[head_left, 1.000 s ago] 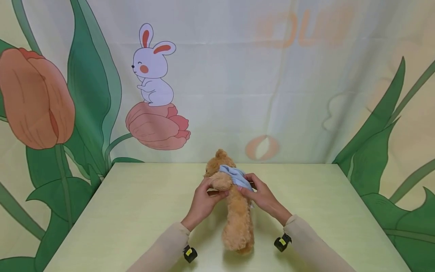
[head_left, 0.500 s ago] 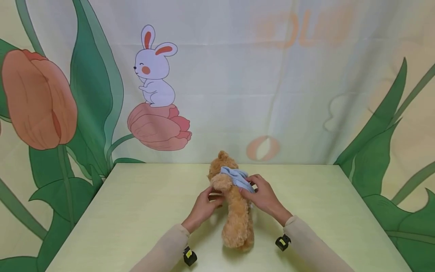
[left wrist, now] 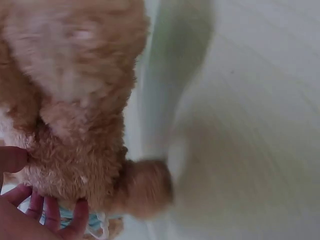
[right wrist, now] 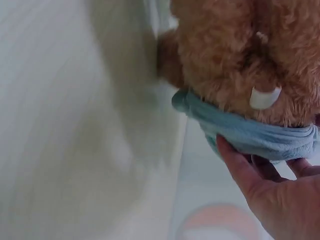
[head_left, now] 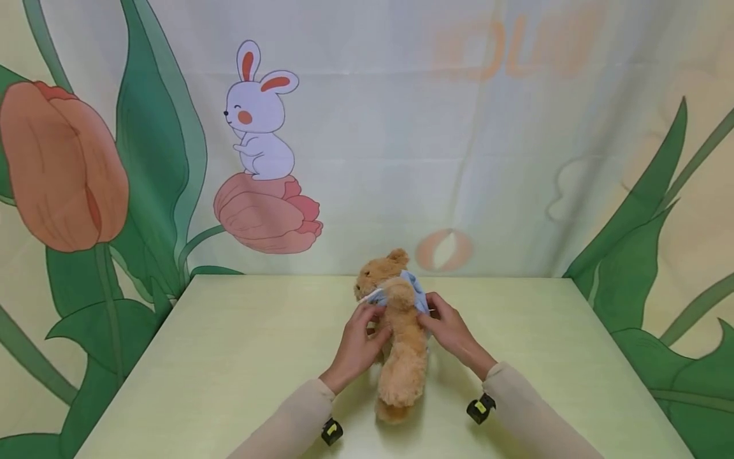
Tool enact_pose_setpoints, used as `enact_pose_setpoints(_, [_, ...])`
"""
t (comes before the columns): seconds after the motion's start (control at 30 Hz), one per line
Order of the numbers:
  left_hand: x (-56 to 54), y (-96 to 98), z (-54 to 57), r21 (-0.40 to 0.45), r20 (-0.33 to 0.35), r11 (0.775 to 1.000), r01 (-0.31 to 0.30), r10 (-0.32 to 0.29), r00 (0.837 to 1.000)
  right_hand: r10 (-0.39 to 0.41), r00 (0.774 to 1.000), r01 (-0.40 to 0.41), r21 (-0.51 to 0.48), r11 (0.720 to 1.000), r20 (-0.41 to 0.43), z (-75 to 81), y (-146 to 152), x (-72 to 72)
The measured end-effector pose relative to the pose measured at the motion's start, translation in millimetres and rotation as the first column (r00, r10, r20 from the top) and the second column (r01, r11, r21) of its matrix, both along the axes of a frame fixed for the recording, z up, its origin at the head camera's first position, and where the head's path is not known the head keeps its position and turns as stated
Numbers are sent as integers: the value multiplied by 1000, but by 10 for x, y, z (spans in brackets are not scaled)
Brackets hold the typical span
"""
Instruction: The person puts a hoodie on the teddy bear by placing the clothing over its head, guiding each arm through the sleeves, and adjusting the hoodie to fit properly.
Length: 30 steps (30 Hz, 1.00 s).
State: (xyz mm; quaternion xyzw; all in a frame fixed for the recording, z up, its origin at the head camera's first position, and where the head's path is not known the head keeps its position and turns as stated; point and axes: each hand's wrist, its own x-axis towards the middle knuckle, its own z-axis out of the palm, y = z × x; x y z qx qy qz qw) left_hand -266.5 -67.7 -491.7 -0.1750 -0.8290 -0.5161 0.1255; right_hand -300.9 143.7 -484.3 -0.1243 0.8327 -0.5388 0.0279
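Note:
A brown plush teddy bear [head_left: 404, 347] in a light blue cloth top [head_left: 417, 294] lies on its side on the table, head toward the back wall. My left hand [head_left: 360, 344] holds the bear's front, fingers at the chest and thumb on the belly. In the left wrist view its fingertips [left wrist: 80, 210] press into the fur beside the blue cloth and a white cord [left wrist: 104, 225]. At the bear's back, my right hand [head_left: 455, 328] grips the top's lower edge. The right wrist view shows the thumb and fingers on the bunched hem, with a small white tag [right wrist: 265, 98] on the fur nearby.
The pale green table [head_left: 241, 357] spreads to both sides of the bear. Behind it hangs a cloth backdrop [head_left: 367, 127] printed with a rabbit and tulips, close to the bear's head. Small black devices sit at both wrists.
The bear has turned, bringing its face and front more into view and its raised arm to the right. My left hand has shifted right and up onto the chest; my right hand stays at the back.

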Motion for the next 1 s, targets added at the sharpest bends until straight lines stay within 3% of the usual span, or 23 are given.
enact_pose_setpoints(0.23, [32,-44,52,-134,-49,991,-21,14,999,74,976,-32,-201,979,205,-102,-22,16])
enact_pose_setpoints(0.37, [13,-92,16,-190,-33,981,25,-32,999,101,955,-55,-167,984,278,-186,-20,15])
enact_pose_setpoints(0.47, [-5,-134,-20,-214,6,974,79,-80,997,80,957,-62,-74,995,277,-221,-6,25])
enact_pose_setpoints(0.53, [-17,-170,-33,-207,37,972,110,-104,994,44,973,-49,15,999,227,-207,15,30])
enact_pose_setpoints(0.67, [-36,-282,-53,-214,80,971,111,-96,992,3,1000,-4,230,973,5,-118,85,30])
enact_pose_setpoints(0.73, [-47,-361,-84,-235,110,967,95,-71,991,8,990,36,310,950,-140,-73,123,39])
enact_pose_setpoints(0.83, [-65,-468,-164,-272,149,959,84,-44,988,36,952,84,371,925,-304,-61,168,50])
enact_pose_setpoints(0.9, [-80,-514,-226,-292,174,953,85,-35,984,59,936,80,375,924,-347,-73,187,56])
enact_pose_setpoints(1.0, [-101,-535,-293,-304,185,949,82,-26,982,87,943,32,348,937,-321,-79,204,60])
